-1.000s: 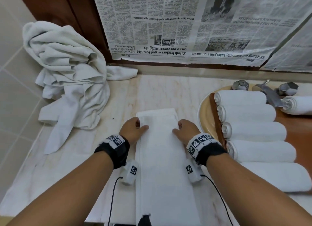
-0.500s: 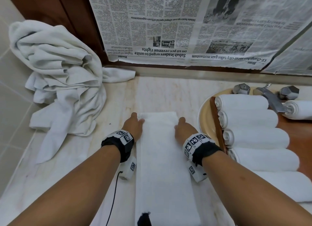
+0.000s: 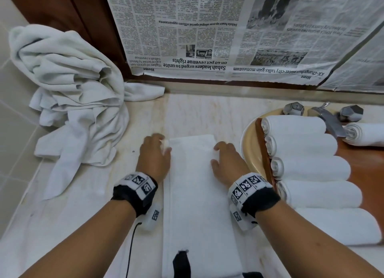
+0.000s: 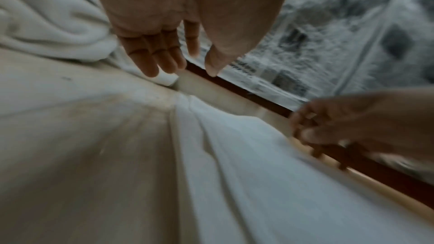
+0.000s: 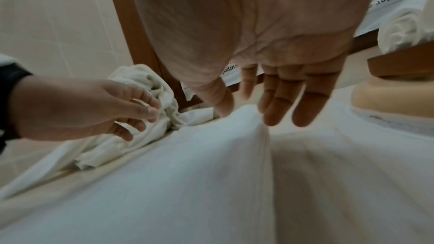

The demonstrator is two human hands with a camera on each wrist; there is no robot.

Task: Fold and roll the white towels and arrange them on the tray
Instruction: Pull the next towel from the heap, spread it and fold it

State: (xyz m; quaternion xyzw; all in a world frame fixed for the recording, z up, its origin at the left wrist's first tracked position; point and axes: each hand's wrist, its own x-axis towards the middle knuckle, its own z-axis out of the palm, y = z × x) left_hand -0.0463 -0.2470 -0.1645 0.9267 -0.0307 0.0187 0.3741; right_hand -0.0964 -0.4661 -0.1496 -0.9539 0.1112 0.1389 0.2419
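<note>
A long folded white towel lies flat on the counter, running away from me. My left hand is at its far left corner, fingers straight and holding nothing in the left wrist view. My right hand rests at the far right corner; in the right wrist view its fingers are straight and the thumb touches the towel's edge. Several rolled white towels lie side by side on the brown wooden tray to the right.
A heap of unfolded white towels fills the back left corner against the tiled wall. The tray sits over a beige basin with a metal faucet behind it. Newspaper covers the wall above the counter's back edge.
Both hands have slid forward along the towel's long edges to its far end.
</note>
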